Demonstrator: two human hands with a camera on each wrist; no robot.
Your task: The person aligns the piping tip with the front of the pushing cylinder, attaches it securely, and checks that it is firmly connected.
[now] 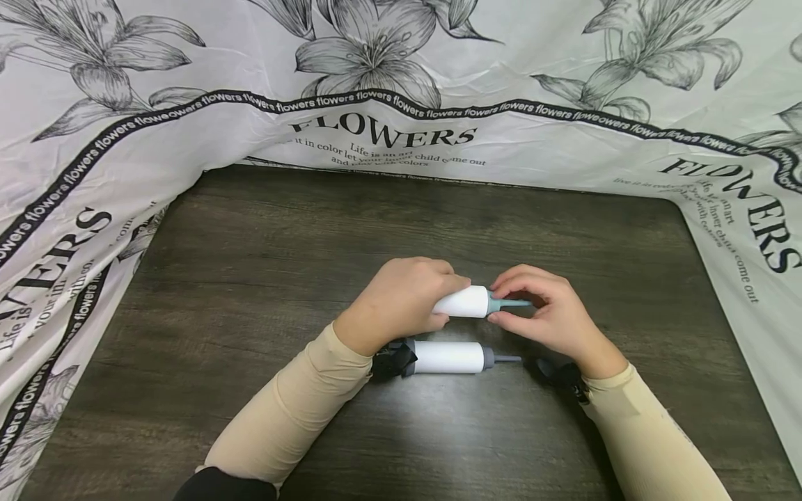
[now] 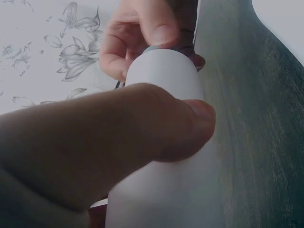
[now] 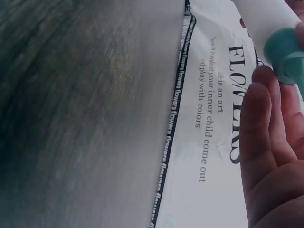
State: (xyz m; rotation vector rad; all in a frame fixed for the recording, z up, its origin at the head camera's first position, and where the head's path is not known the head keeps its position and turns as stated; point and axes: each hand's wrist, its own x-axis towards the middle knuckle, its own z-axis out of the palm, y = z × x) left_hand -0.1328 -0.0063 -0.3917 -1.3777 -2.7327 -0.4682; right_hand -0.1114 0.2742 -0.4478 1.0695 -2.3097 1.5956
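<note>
My left hand (image 1: 407, 296) is wrapped around the white barrel of a balloon pump (image 1: 464, 302), its thumb lying across the barrel in the left wrist view. At the pump's other end is a teal cap (image 3: 283, 50) with a thin nozzle that points right. Thumb and fingertips of my right hand (image 1: 548, 309) pinch this cap, and the nozzle runs between them into the palm side. The pump's rear end is hidden under the left hand. Nearer to me lies a second balloon pump (image 1: 447, 357), white with grey ends and a grey nozzle, partly behind the left wrist's black strap.
The dark wood table (image 1: 282, 243) carries both pumps. A white cloth (image 1: 532, 153) with flower drawings and lettering hangs around its back and sides. Black wrist straps (image 1: 560, 376) hang under the beige sleeves, close to the second pump.
</note>
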